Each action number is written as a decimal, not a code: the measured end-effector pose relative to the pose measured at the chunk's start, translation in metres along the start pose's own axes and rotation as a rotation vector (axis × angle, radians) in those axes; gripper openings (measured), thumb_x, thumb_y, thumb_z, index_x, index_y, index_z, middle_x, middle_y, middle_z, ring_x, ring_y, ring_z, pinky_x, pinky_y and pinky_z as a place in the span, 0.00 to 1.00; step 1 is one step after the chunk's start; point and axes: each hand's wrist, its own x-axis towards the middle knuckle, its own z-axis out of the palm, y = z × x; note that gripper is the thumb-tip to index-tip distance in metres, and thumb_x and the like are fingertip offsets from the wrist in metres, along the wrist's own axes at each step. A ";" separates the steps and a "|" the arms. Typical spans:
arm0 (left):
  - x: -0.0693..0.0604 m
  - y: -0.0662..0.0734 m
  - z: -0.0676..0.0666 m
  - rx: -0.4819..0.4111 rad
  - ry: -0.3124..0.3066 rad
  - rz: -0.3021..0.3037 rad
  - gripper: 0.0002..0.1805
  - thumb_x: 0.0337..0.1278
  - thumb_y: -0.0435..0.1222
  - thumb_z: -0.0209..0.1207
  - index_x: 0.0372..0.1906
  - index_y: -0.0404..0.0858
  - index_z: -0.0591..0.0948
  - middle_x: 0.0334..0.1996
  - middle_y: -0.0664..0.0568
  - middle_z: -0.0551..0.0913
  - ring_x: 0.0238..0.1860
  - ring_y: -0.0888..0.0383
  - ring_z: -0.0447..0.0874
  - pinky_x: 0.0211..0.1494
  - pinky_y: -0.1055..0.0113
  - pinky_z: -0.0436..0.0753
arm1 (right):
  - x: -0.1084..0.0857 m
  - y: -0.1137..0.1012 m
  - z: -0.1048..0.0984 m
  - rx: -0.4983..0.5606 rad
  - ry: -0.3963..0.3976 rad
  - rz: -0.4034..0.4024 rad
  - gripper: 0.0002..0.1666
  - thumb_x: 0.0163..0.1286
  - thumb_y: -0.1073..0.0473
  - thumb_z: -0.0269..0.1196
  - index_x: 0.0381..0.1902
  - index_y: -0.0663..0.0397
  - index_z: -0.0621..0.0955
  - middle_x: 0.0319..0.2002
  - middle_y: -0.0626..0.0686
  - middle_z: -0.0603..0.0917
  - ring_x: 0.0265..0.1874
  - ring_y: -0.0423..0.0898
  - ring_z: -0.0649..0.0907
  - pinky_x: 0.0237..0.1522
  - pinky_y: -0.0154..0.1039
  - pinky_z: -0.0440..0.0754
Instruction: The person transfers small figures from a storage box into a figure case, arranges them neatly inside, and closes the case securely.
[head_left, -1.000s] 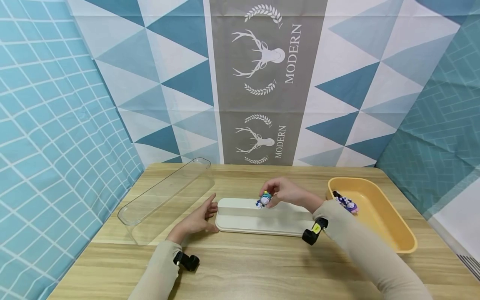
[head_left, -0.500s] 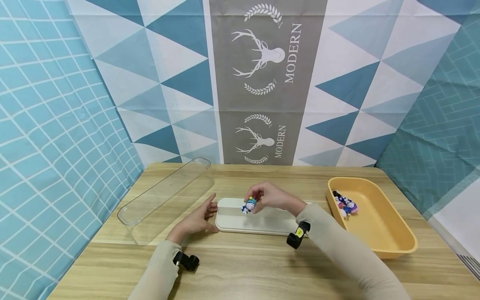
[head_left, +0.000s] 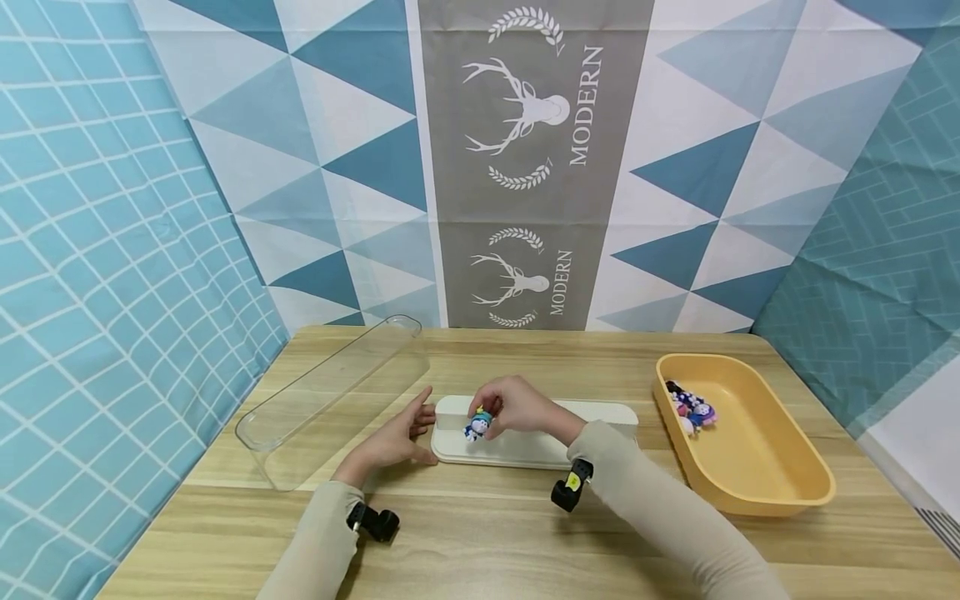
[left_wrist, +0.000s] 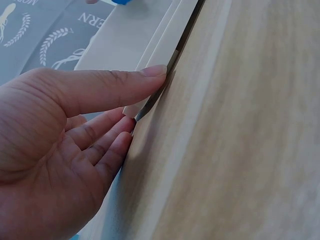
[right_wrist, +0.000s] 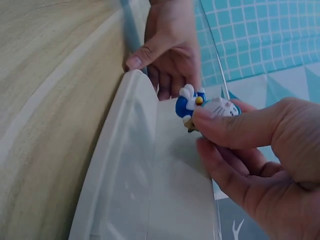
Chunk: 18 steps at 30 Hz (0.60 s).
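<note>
In the head view my right hand (head_left: 517,408) pinches a small figurine (head_left: 477,427) between thumb and fingertips. The figurine has a white face, a teal hat and a blue and white body. It is held over the left part of a long white stepped stand (head_left: 525,450), in front of the raised back step. In the right wrist view the figurine (right_wrist: 192,105) lies sideways in the grip, partly covered by the thumb. My left hand (head_left: 393,435) rests against the stand's left end, thumb at the front corner (left_wrist: 132,107), fingers extended along the side.
A clear long plastic cover (head_left: 337,400) lies to the left, slanting away. On the right, a yellow tray (head_left: 757,492) contains several small figurines (head_left: 690,408) heaped at its left side. All stand on a wooden table (head_left: 480,542) before a patterned cloth backdrop.
My right hand has carried the figurine left and lower along the stand, from its middle to near its left end. The left hand has stayed in place.
</note>
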 end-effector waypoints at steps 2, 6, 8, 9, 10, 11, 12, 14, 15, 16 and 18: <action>0.000 0.000 0.000 -0.001 -0.001 -0.006 0.66 0.40 0.21 0.74 0.78 0.28 0.38 0.68 0.27 0.63 0.68 0.33 0.63 0.72 0.44 0.63 | 0.001 -0.002 0.004 -0.067 0.017 -0.031 0.18 0.46 0.74 0.78 0.36 0.57 0.87 0.30 0.46 0.83 0.29 0.36 0.79 0.34 0.30 0.82; 0.000 -0.001 0.000 -0.017 -0.003 -0.015 0.67 0.40 0.21 0.74 0.78 0.28 0.38 0.68 0.27 0.64 0.68 0.34 0.63 0.72 0.44 0.63 | 0.001 -0.008 0.011 -0.186 0.035 -0.077 0.18 0.46 0.73 0.78 0.37 0.57 0.87 0.29 0.46 0.79 0.30 0.38 0.77 0.33 0.29 0.80; 0.000 -0.001 0.000 -0.017 -0.005 -0.011 0.66 0.40 0.21 0.74 0.78 0.28 0.38 0.68 0.27 0.64 0.68 0.34 0.64 0.72 0.43 0.64 | 0.000 -0.011 0.014 -0.245 0.036 -0.093 0.18 0.47 0.72 0.78 0.38 0.57 0.87 0.29 0.47 0.78 0.30 0.40 0.77 0.33 0.29 0.79; 0.000 -0.001 0.000 -0.018 -0.006 -0.010 0.66 0.40 0.21 0.74 0.78 0.28 0.38 0.68 0.27 0.64 0.68 0.34 0.64 0.72 0.43 0.64 | 0.000 -0.013 0.015 -0.276 0.037 -0.102 0.18 0.48 0.71 0.78 0.38 0.57 0.87 0.29 0.47 0.77 0.30 0.41 0.77 0.34 0.30 0.79; 0.000 -0.001 0.000 -0.020 -0.008 -0.009 0.66 0.40 0.21 0.74 0.78 0.28 0.38 0.68 0.27 0.64 0.68 0.34 0.64 0.72 0.43 0.64 | 0.001 -0.014 0.017 -0.306 0.038 -0.108 0.18 0.48 0.71 0.78 0.38 0.57 0.87 0.30 0.47 0.77 0.30 0.41 0.76 0.34 0.30 0.78; 0.000 -0.001 0.000 -0.024 -0.010 -0.007 0.66 0.40 0.21 0.74 0.78 0.28 0.38 0.68 0.27 0.63 0.68 0.33 0.63 0.72 0.43 0.64 | 0.001 -0.015 0.019 -0.338 0.039 -0.116 0.18 0.49 0.71 0.78 0.39 0.56 0.87 0.30 0.47 0.77 0.30 0.42 0.76 0.34 0.31 0.78; 0.000 0.000 0.000 -0.024 -0.013 -0.005 0.66 0.40 0.21 0.74 0.78 0.28 0.38 0.68 0.27 0.63 0.68 0.33 0.63 0.72 0.43 0.63 | 0.001 -0.014 0.020 -0.365 0.039 -0.120 0.18 0.49 0.70 0.78 0.39 0.56 0.87 0.30 0.47 0.77 0.30 0.41 0.76 0.34 0.31 0.78; 0.000 0.000 -0.001 -0.029 -0.016 -0.006 0.66 0.41 0.21 0.74 0.78 0.28 0.37 0.69 0.27 0.63 0.69 0.34 0.63 0.72 0.43 0.63 | 0.002 -0.016 0.024 -0.410 0.040 -0.127 0.18 0.49 0.71 0.78 0.39 0.56 0.88 0.30 0.47 0.76 0.30 0.41 0.75 0.35 0.31 0.78; 0.000 0.000 -0.001 -0.026 -0.018 -0.004 0.66 0.41 0.21 0.74 0.78 0.28 0.37 0.69 0.27 0.63 0.69 0.34 0.63 0.72 0.43 0.63 | 0.002 -0.016 0.025 -0.428 0.038 -0.128 0.18 0.49 0.71 0.78 0.40 0.56 0.88 0.30 0.47 0.76 0.30 0.41 0.75 0.35 0.31 0.78; -0.001 0.000 -0.002 -0.028 -0.019 -0.004 0.66 0.41 0.21 0.73 0.78 0.28 0.37 0.69 0.27 0.63 0.69 0.33 0.63 0.72 0.43 0.63 | 0.003 -0.016 0.027 -0.451 0.037 -0.133 0.18 0.49 0.70 0.78 0.40 0.55 0.88 0.29 0.46 0.75 0.30 0.40 0.74 0.35 0.30 0.78; -0.001 0.000 -0.002 -0.023 -0.020 -0.002 0.66 0.41 0.21 0.73 0.78 0.28 0.37 0.69 0.27 0.62 0.69 0.33 0.63 0.72 0.42 0.63 | 0.004 -0.017 0.030 -0.492 0.035 -0.137 0.18 0.49 0.70 0.78 0.40 0.55 0.88 0.29 0.46 0.74 0.30 0.40 0.73 0.35 0.30 0.77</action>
